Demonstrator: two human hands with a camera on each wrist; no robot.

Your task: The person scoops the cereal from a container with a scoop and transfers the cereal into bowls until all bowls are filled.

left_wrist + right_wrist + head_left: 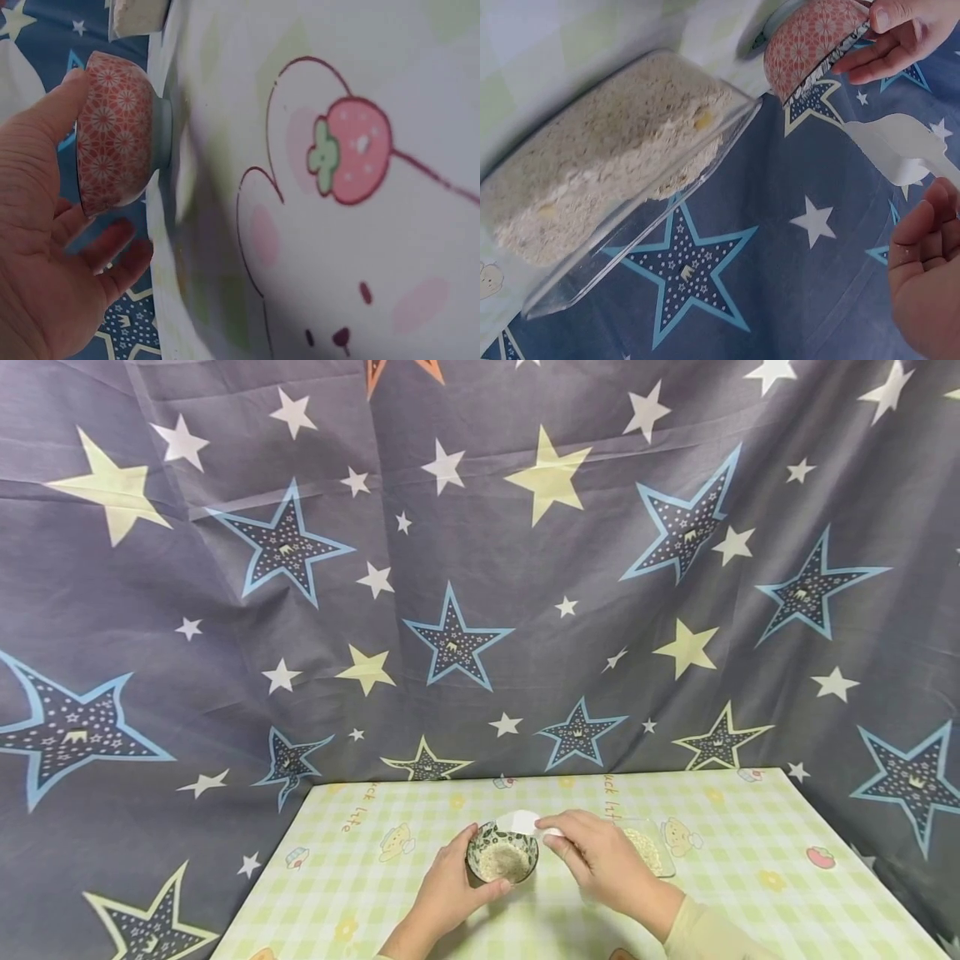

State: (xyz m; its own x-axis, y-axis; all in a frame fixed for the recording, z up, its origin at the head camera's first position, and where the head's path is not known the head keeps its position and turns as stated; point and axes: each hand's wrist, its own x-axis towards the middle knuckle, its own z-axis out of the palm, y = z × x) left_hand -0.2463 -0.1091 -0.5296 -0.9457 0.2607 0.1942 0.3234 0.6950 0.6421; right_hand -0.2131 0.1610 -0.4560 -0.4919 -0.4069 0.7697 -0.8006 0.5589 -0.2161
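My left hand (450,881) grips a small bowl (482,863) at its side, with the thumb over the near rim. Red-pink flower patterns cover the outside of the bowl (116,135), while green leaves decorate its inside. Pale oat flakes (504,862) lie in it. A white spoon (517,822) is pinched by its handle between the thumb and fingers of my right hand (607,864). Its broad head overlaps the bowl's far rim in the head view. In the right wrist view the spoon (896,146) is apart from the bowl, and no oats show on it.
Right of the bowl, partly behind my right hand, stands a clear rectangular container (670,866) of oats (607,150). A green-checked cartoon tablecloth (750,910) covers the table. Behind its far edge hangs a dark curtain (465,727) with stars.
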